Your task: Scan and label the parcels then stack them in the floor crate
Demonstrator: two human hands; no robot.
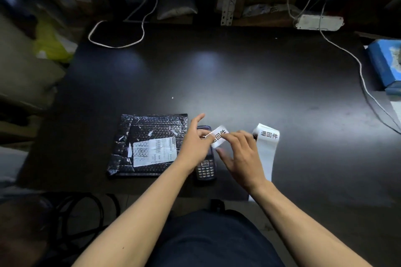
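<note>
Both our hands pinch one white label (219, 136) — left hand (196, 144) at its left edge, right hand (240, 154) at its right, each grip closed on it just above the bench (238, 76). Largest first: the black bubble-mailer parcel (147, 144) lies flat beside our left hand, not yet carrying this label; the label roll (268, 143) sits right; the handheld scanner (206, 167) lies between — stacking is still ahead, the floor crate unseen.

Both bare forearms reach forward from six o'clock, converging toward twelve. The left hand (196, 143) pinches with thumb and curled fingers, index raised toward one o'clock. The right hand (240, 154), palm down, seems to pinch too, fingertips toward ten o'clock.
</note>
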